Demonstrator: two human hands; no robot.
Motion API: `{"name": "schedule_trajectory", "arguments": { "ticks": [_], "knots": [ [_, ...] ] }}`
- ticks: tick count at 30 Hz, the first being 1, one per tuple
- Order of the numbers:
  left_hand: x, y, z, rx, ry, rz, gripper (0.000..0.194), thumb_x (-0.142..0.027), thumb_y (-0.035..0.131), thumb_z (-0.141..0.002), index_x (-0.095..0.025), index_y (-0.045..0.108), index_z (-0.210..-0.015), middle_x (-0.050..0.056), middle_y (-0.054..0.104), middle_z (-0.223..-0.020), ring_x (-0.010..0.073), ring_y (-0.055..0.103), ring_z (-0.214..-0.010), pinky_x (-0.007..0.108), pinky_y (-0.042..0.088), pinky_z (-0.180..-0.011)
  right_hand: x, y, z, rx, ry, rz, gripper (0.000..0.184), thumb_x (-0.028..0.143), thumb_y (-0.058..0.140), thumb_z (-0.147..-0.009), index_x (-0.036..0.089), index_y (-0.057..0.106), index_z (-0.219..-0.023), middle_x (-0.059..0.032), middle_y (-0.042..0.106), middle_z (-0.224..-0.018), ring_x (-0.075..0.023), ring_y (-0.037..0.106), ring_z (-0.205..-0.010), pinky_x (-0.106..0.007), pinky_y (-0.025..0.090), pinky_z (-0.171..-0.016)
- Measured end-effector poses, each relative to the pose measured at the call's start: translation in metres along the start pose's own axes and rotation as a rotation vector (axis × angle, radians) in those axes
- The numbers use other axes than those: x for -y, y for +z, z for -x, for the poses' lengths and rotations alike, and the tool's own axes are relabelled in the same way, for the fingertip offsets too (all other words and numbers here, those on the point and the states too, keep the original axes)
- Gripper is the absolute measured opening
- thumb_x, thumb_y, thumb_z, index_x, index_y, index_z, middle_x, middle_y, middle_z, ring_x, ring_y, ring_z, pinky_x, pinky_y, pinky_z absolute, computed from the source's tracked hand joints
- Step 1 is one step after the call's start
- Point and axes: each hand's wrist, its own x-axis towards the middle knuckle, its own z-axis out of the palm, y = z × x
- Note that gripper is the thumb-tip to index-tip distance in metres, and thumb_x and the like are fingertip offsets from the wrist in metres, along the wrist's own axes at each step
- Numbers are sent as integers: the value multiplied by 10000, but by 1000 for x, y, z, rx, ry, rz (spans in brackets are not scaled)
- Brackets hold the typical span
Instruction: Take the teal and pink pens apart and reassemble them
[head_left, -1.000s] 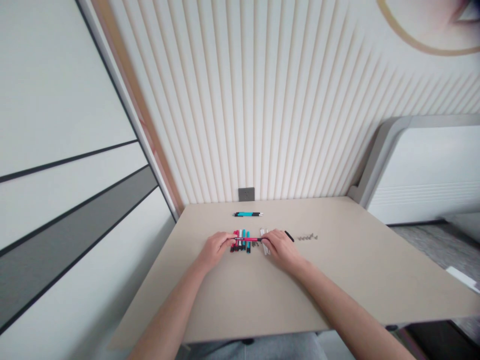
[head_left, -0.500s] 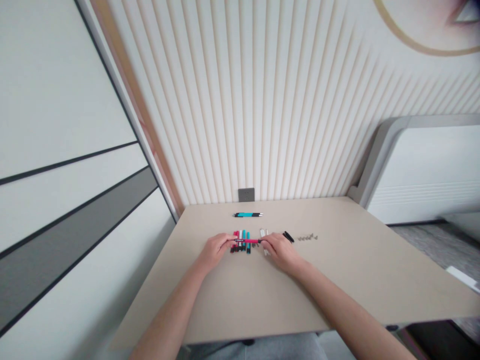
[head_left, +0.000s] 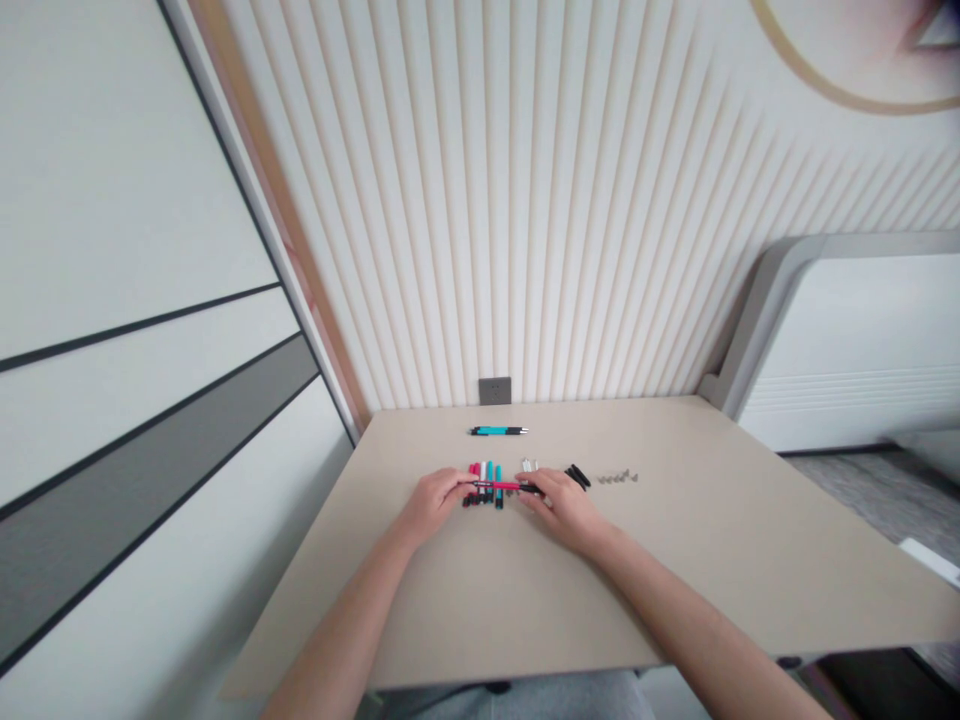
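A red pen (head_left: 506, 486) with black ends lies crosswise between my two hands. My left hand (head_left: 435, 502) pinches its left end, fingers closed. The thumb and fingers of my right hand (head_left: 564, 505) are around its black right end. Beneath the pen, several red, white and blue pen barrels (head_left: 490, 472) lie side by side on the table. Thin white pieces (head_left: 528, 464) show just beyond my right fingers, which partly cover them. Black pen parts (head_left: 578, 477) lie right of that hand, and a row of small springs (head_left: 618, 478) lies farther right.
Blue-and-black pens (head_left: 498, 431) lie at the back of the beige table (head_left: 465, 600), near the wall. A dark socket (head_left: 495, 390) sits on the ribbed wall. White cabinet panels (head_left: 150, 560) border the left; a headboard (head_left: 862, 350) stands at the right.
My right fingers have spread slightly around the pen's right end, and more of its black part now shows. My left hand keeps its grip. The view has shifted a little.
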Motion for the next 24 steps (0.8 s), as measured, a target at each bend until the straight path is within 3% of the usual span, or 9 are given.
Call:
{"name": "schedule_trajectory", "arguments": {
  "ticks": [7,10,15,20,24],
  "knots": [
    [0,-2,1,-34,-43,-8,215,-304,488,-951,-194,664,-1006,31,718,-851,157,668,-783,248,503,-725,-10,2,2,-61,55,61,97,256,537,-912,210,621,-930,-41,674,-844,-174,618,-784,-294,459,-752],
    [0,-3,1,-54,-59,-4,221,-303,481,-952,-195,665,-1013,32,725,-864,160,672,-795,250,507,-728,-10,0,4,-64,88,69,108,240,543,-893,217,619,-966,-33,679,-848,-177,616,-790,-295,456,-751],
    [-1,-4,1,-79,-68,-8,239,-319,471,-954,-197,665,-1023,25,719,-826,155,663,-760,250,504,-720,-8,-1,4,-17,18,81,191,230,489,-930,227,657,-1021,-48,707,-894,-177,638,-844,-294,455,-781],
    [0,-8,1,-277,-130,-70,236,-347,495,-933,-182,658,-972,27,704,-797,164,649,-735,260,501,-719,-11,-8,3,-43,107,108,209,265,472,-946,210,673,-965,-50,697,-830,-177,628,-791,-290,463,-746],
    [2,-10,1,-396,-170,-102,239,-365,511,-912,-180,655,-956,17,689,-761,164,640,-704,256,499,-696,-5,-12,5,63,-62,80,182,213,498,-924,207,676,-966,-59,679,-882,-184,607,-858,-311,451,-799]
  ]
}}
